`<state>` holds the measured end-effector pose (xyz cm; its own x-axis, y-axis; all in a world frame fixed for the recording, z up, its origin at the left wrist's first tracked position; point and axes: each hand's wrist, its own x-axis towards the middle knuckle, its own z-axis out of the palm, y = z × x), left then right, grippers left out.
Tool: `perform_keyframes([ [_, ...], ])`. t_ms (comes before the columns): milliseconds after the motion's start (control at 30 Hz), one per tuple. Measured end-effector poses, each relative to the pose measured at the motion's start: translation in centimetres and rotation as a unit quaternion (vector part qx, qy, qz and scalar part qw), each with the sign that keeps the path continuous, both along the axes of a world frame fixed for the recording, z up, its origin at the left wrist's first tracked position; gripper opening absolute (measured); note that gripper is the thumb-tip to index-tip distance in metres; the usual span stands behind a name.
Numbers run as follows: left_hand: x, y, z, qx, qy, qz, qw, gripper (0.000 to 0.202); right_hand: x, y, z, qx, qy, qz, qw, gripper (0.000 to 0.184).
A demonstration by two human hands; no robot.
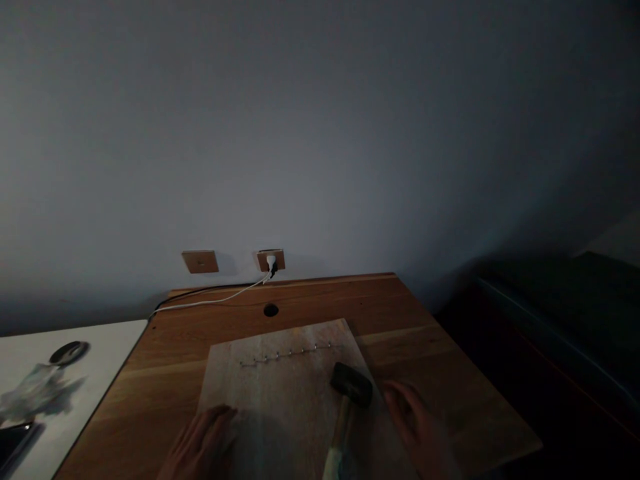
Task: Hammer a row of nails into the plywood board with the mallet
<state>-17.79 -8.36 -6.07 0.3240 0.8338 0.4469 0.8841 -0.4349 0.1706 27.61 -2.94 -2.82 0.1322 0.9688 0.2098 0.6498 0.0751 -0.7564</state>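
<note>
A pale wooden board (280, 407) lies on a brown wooden table, turned slightly. Across its upper part stands a row of several small nails (277, 355), rising a little towards the right. On the board's right half rests a hammer (353, 385) with a dark, blocky head, its handle pointing down towards me. My left hand (203, 440) is at the board's left edge, fingers together and curved over it. Beside the right edge, near the hammer head, my right hand (415, 423) has its thumb and forefinger apart. Blur and dim light hide its other fingers.
The table (420, 333) stands against a grey wall and has a round hole (271, 310) near its back. A white cable (215, 302) runs to a wall socket (277, 259). At left, a white surface (115, 340) bears a dark round object (69, 353) and clear plastic (37, 393).
</note>
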Motion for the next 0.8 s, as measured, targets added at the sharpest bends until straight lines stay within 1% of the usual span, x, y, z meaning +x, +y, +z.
perform_keyframes([
  [67, 0.5, 2.6, 1.2, -0.024, -0.008, 0.029, 0.999, 0.038, -2.5, 2.7, 1.4, 0.029, -0.038, 0.042, 0.998, 0.037],
  [100, 0.9, 3.9, 1.8, -0.024, -0.022, 0.051, 0.998, 0.036, -3.7, 4.1, 2.2, 0.023, -0.063, 0.072, 0.995, 0.035],
  [167, 1.6, 6.4, 2.7, -0.046, -0.039, 0.064, 0.996, 0.036, -5.9, 6.6, 3.9, -0.006, -0.128, 0.121, 0.984, 0.029],
  [267, 2.3, 8.9, 3.3, -0.064, -0.058, 0.067, 0.994, 0.033, -8.4, 9.4, 6.0, -0.055, -0.225, 0.175, 0.957, 0.027],
  [333, 2.4, 9.7, 3.4, -0.076, -0.072, 0.068, 0.992, 0.032, -9.5, 10.5, 6.7, -0.076, -0.276, 0.194, 0.938, 0.025],
  [400, 2.3, 10.1, 3.3, -0.098, -0.092, 0.059, 0.989, 0.031, -10.2, 11.1, 6.8, -0.091, -0.316, 0.196, 0.924, 0.023],
  [467, 2.1, 10.2, 3.4, -0.140, -0.118, 0.043, 0.982, 0.031, -10.7, 11.4, 6.6, -0.108, -0.344, 0.189, 0.913, 0.024],
  [600, 2.0, 10.1, 4.1, -0.213, -0.149, 0.029, 0.965, 0.037, -11.0, 12.1, 5.9, -0.136, -0.367, 0.188, 0.901, 0.025],
  [700, 2.0, 10.1, 5.0, -0.240, -0.137, 0.020, 0.961, 0.042, -11.0, 12.6, 5.6, -0.139, -0.368, 0.200, 0.897, 0.022],
  [800, 2.0, 10.3, 5.6, -0.237, -0.124, 0.044, 0.962, 0.036, -11.1, 12.9, 5.6, -0.132, -0.365, 0.225, 0.894, 0.026],
])
